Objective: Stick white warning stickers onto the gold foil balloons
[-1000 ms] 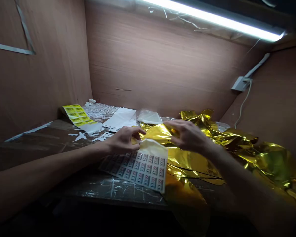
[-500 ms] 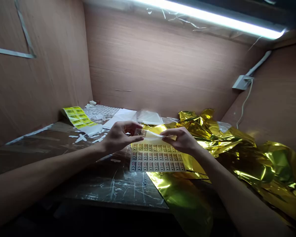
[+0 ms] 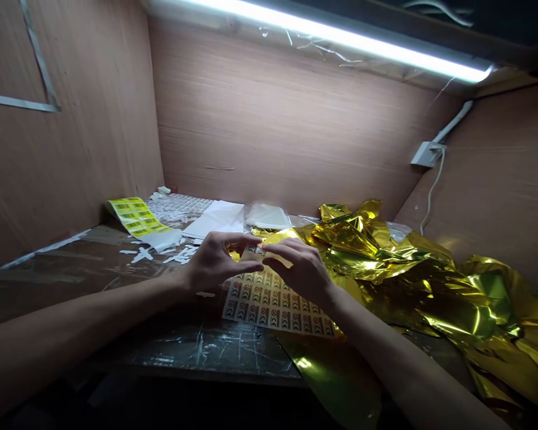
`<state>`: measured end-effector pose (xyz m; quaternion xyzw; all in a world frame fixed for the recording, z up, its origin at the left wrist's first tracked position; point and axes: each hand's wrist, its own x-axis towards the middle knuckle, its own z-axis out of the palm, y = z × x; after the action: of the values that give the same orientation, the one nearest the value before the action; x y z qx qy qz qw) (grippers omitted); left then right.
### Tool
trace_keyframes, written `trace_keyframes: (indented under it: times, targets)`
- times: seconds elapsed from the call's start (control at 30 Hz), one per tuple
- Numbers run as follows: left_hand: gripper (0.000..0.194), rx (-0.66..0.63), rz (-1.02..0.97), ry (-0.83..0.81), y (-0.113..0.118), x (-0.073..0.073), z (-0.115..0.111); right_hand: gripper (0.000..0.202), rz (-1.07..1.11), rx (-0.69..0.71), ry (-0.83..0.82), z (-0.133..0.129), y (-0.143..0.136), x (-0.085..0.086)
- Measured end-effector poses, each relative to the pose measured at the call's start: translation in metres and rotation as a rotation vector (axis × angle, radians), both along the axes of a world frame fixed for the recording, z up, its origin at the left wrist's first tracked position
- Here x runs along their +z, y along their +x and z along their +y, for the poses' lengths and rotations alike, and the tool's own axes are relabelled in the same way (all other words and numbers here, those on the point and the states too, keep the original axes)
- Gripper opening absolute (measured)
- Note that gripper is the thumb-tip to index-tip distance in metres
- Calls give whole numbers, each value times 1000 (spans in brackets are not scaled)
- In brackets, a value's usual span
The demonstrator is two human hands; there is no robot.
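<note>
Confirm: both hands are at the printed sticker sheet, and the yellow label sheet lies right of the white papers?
Not quite: the head view shows the yellow label sheet left of the white papers, not right. The left hand and right hand are at the printed sticker sheet.

The sticker sheet is pale, patterned with rows of dark marks and reddish barred circles. The foil shines gold. The label sheet carries yellow blocks with dark print on white; the surface is dark brown, the back wall pinkish brown.
</note>
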<state>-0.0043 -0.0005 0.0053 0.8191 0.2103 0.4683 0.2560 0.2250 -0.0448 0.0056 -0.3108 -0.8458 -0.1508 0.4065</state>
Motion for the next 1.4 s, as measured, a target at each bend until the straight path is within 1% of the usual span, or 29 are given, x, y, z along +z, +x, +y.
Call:
trace_keyframes:
  times: [0.1,0.17,0.23,0.33,0.4,0.5,0.57,0.67,0.73,0.8,0.87,0.97,1.03,1.17,1.27,1.33,1.4]
  targets:
    - [36,-22,23,-84,1,1,-2,22,117,-41,-100,-5,-3,1]
    - [32,-39,0,-105,2,2,-4,26,186,-50,-167,-8,-6,2]
    - [30,-46,-45,-100,3,2,-6,27,249,-38,-218,-9,-10,2]
    - [28,-44,-106,-99,6,-1,-8,19,335,-29,-261,-11,-14,2]
    - [26,-39,-119,-93,6,-2,-8,15,388,-27,-294,-12,-15,2]
    - [25,-38,-116,-78,7,-2,-8,15,480,-26,-359,-11,-15,0]
    - [24,-31,-122,-66,6,-2,-8,16,549,-4,-418,-9,-15,-1]
    - [23,-32,-152,-64,7,-1,-9,17,645,86,-530,-6,-16,-3]
    - [22,-44,-159,-70,7,-1,-10,15,668,123,-566,-6,-16,-2]
    - [22,-41,-150,-62,7,0,-11,11,636,113,-537,-7,-16,-1]
    - [21,-23,-135,-36,6,0,-11,7,572,74,-467,-9,-17,0]
    - [19,11,-95,12,5,0,-11,6,504,12,-367,-13,-17,1]
    - [18,31,-51,49,4,0,-11,6,472,-17,-331,-14,-18,1]
    - [20,61,1,146,4,-1,-11,7,412,-8,-325,-15,-20,-1]
    - [21,41,10,240,4,-3,-10,6,399,8,-338,-13,-19,-3]
    - [17,24,30,285,3,-4,-9,6,391,23,-341,-12,-17,-3]
    - [14,46,52,308,3,-3,-9,8,368,21,-329,-12,-15,-2]
